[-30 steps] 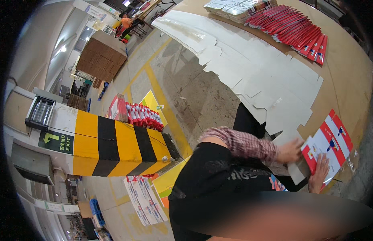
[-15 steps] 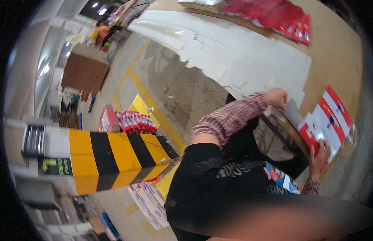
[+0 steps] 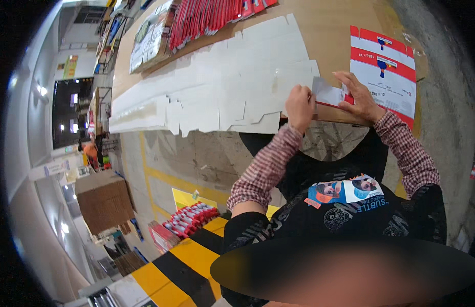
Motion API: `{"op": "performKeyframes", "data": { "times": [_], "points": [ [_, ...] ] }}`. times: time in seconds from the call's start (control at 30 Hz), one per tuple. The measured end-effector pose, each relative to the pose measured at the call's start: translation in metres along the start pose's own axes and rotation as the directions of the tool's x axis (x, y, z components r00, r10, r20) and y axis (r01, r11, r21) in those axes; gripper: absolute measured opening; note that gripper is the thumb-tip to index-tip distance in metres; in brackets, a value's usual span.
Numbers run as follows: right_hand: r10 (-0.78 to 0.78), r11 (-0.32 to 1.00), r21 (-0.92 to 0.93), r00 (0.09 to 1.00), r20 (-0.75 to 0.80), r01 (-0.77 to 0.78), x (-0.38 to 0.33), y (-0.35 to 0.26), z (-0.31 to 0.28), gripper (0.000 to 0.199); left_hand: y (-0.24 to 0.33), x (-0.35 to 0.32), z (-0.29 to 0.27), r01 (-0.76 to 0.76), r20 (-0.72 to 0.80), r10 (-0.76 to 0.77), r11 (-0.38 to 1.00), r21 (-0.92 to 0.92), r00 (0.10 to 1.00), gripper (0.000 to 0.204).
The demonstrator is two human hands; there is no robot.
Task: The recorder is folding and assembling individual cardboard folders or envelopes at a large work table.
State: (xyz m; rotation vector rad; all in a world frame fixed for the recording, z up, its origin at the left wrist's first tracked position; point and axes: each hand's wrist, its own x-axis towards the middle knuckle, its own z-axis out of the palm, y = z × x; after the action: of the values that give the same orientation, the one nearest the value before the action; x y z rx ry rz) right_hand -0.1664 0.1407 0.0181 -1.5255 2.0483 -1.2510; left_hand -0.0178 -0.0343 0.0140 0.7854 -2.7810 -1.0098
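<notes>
A small red-and-white carton (image 3: 329, 95), its white and grey flaps facing left, sits between my hands at the table's near edge. My right hand (image 3: 363, 100) grips its right end, thumb and fingers spread around it. At the flap end, my left hand (image 3: 300, 108) is closed, fingertips pinched against the white card; its exact hold is partly hidden by the fingers. Just beyond my right hand lies a large flat printed cardboard sheet (image 3: 401, 74), white with red bands. Left of the carton, overlapping white cardboard sheets (image 3: 212, 84) cover part of the table.
On the brown tabletop (image 3: 329, 30), a row of red packs (image 3: 209, 20) and a plastic-wrapped bundle (image 3: 153, 36) stand at the far side. Below left are a yellow-and-black striped block (image 3: 191, 256), red-and-white packs (image 3: 191, 217) and a brown cardboard box (image 3: 104, 197). Someone in orange is far off.
The view has turned. My left hand has come over to the small carton's flap end. My right hand still holds the carton, which has shifted left off the printed sheet.
</notes>
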Motion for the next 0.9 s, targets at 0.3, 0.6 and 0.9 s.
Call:
{"op": "performKeyframes", "data": {
  "times": [0.3,0.6,0.9],
  "points": [
    [-0.13,0.986,-0.086,0.985,0.111,0.139,-0.013,0.004,-0.006,0.055,-0.007,-0.057,-0.023,-0.54,0.235,0.488,0.793,0.284,0.841,0.059],
    [-0.185,0.983,0.06,0.963,0.197,0.176,-0.026,0.016,0.005,0.048,-0.05,-0.064,-0.015,-0.382,-0.224,0.409,0.911,0.154,0.885,0.05],
    [-0.221,0.975,0.05,0.959,0.178,0.215,-0.025,0.021,0.014,0.046,-0.024,-0.074,0.024,0.028,-0.048,-0.587,0.12,-0.992,0.808,0.046]
  ]
}}
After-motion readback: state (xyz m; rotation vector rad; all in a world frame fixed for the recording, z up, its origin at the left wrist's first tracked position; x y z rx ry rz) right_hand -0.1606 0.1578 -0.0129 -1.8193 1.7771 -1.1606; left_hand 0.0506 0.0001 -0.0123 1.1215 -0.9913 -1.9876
